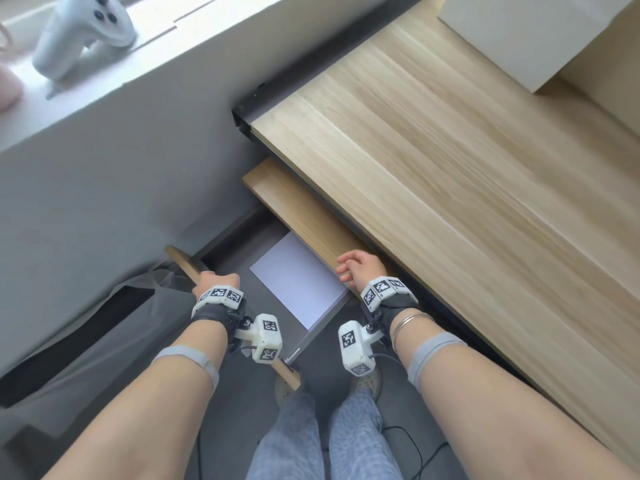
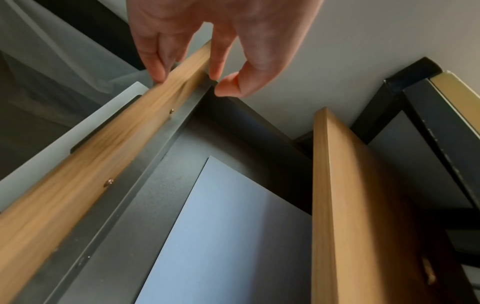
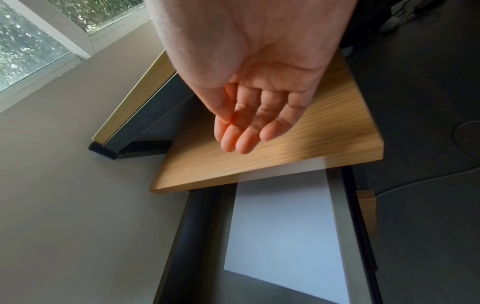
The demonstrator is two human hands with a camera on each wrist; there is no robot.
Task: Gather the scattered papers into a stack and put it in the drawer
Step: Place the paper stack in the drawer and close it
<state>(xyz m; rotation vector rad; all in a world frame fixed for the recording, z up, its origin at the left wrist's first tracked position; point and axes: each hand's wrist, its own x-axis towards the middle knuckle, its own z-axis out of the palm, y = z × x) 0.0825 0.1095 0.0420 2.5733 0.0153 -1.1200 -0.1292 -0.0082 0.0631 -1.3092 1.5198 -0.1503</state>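
A dark grey drawer (image 1: 239, 247) is pulled out from under the wooden desk (image 1: 450, 168). A white stack of papers (image 1: 298, 278) lies flat inside it, also visible as the papers (image 2: 233, 226) and the papers (image 3: 283, 236) in the wrist views. My left hand (image 1: 216, 280) grips the top edge of the drawer's wooden front (image 2: 91, 164), fingers on one face and thumb (image 2: 231, 84) by the other. My right hand (image 1: 349, 268) hovers relaxed over the drawer's right side, its fingers (image 3: 244, 133) loosely straight and holding nothing.
A wooden board (image 1: 294, 209) juts out under the desk top above the drawer's far part. A white box (image 1: 540, 36) stands at the desk's back right. A white controller (image 1: 83, 29) lies on the window sill. Grey fabric (image 1: 86, 323) hangs left; my legs (image 1: 329, 438) are below.
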